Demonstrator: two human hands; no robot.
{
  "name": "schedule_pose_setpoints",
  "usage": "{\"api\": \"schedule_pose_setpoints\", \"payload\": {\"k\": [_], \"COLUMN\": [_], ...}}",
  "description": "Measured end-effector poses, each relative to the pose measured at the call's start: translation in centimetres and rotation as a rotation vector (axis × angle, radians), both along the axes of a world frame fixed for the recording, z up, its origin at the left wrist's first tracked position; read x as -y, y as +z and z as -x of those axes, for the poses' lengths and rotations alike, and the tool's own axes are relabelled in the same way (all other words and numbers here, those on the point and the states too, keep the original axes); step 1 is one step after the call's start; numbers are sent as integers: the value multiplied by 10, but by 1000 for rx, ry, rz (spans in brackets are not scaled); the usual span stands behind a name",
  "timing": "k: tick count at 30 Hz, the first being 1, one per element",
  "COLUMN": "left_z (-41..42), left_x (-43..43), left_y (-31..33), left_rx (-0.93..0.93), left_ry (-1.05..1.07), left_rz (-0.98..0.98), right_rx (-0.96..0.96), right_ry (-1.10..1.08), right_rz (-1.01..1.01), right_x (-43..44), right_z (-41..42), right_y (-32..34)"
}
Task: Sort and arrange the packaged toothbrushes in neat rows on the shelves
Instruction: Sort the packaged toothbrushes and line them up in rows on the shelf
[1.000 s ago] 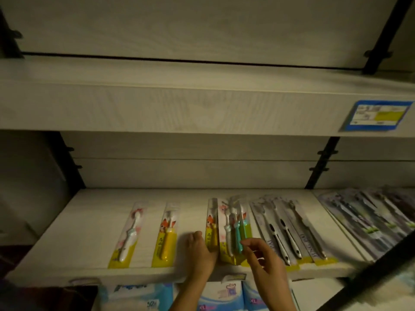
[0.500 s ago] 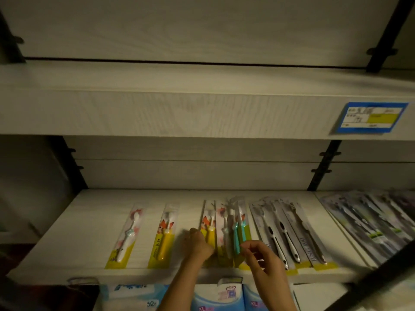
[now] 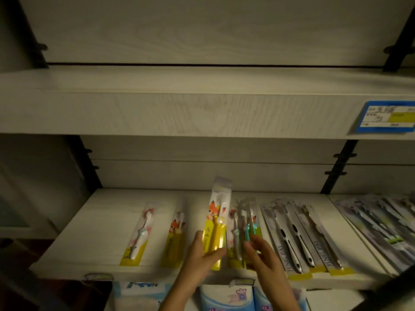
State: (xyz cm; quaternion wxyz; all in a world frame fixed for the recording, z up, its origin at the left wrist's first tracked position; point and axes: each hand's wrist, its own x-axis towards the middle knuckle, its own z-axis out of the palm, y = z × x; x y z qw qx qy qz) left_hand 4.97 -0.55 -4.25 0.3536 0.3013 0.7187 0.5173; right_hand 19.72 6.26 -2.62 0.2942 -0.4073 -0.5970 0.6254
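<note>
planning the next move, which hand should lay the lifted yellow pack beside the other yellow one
Left. The left hand grips the lifted yellow pack, and the other yellow pack lies just left of it. The right hand holds the teal packs, farther off.

Two bare forearms reach up from the lower edge, side by side. The left hand [image 3: 202,250] grips a yellow pack [image 3: 216,223], thumb across its front. The right hand [image 3: 263,257] curls its fingers [image 3: 248,244] onto a teal pack [image 3: 247,231]; whether it pinches is unclear.
</note>
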Motion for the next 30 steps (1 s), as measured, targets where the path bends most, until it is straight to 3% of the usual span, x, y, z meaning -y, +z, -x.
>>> {"api": "schedule_pose_setpoints", "payload": {"k": [6,8,10,13,18,24,30], "left_z": [-30,-20,0,18,-7,-24,-23], "left_x": [12,6,-9,-36,-78,-95,-94], "left_y": [7,2,-6,-22,-36,-31,-25], "left_rx": [192,387,511,165,-276,-430,-403], "left_ry": [-279,-236,-35,212,17,0,-29], "left_rz": [-61,-26,101,170,420,523,571], "right_rx": [-133,-127,-124,-111,-88,-67,-3], "right_ry": [16,-16,-50,-102,-155,-167,-122], "right_rz": [13,-6,14,35,14,-37,-23], "right_x": [4,2,-2,-7,-10,-7,-6], "right_z": [14,8,-1,-14,-30,-44,-44], "right_y": [1,-2,-1,2,2,-2,-3]}}
